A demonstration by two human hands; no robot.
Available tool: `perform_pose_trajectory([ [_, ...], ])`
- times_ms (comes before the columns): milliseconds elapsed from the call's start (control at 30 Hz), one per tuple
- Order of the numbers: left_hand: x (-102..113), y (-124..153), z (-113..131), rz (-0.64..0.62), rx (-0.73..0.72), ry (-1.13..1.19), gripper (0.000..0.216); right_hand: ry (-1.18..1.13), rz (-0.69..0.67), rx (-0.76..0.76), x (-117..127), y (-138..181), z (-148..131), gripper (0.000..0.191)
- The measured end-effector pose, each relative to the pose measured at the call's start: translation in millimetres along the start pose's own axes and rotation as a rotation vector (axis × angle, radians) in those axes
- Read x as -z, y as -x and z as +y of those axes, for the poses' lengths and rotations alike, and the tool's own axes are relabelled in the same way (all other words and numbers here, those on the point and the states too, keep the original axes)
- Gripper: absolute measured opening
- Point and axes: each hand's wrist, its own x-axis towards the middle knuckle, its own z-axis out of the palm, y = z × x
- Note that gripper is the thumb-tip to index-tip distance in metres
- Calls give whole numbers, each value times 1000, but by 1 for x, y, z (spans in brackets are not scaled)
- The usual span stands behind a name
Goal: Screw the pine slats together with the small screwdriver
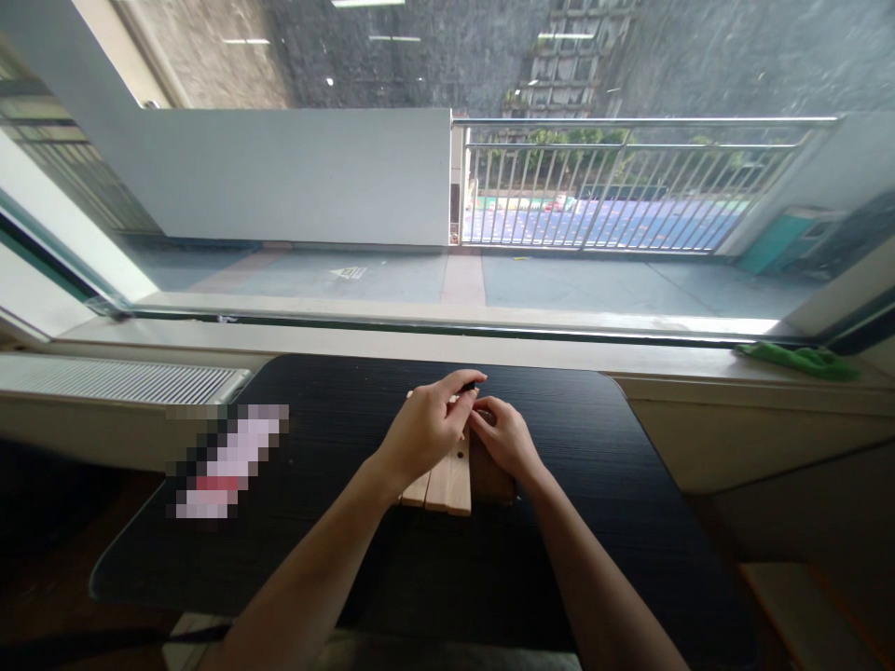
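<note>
A black, wood-grained bench [601,522] fills the lower half of the frame, set against a wide window. Two bare forearms come in from the bottom edge and meet at the middle. There a few pale wooden slats [447,483] lie flat, side by side, with a darker wooden block [492,481] touching them on the right.

The left hand [425,434] arches over the far end of the slats, thumb and forefinger pinched narrow on a small dark piece [471,383]. The right hand [507,442] rests on the darker block with fingers curled toward that pinch; whether it grips anything cannot be told.

Done well, this fine work probably wants the slats pressed flat so they cannot slide apart. The right hand should steady the wood beside the pinch, and the dark piece should be handled by the fingertips alone, squarely and without forcing.

At the left of the bench lies a blurred pink-and-white object [225,461]. Beyond it, a radiator grille [118,380] runs along the sill, and a green cloth [801,360] lies at the right. Through the glass stand a balcony and a metal railing [629,186].
</note>
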Motion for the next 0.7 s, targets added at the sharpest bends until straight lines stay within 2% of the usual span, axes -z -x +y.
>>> perform_pose_trajectory([
  [233, -4, -5, 1, 165, -100, -156, 18, 4, 3, 1, 0, 0, 0, 22],
  [333, -4, -6, 1, 217, -52, -123, 25, 8, 5, -5, 0, 0, 0, 21],
  [500, -2, -5, 5, 186, 63, -76, 22, -5, 4, -12, 0, 0, -1, 21],
  [700, -2, -5, -1, 153, 61, 29, 27, 15, 15, -9, 0, 0, -2, 21],
])
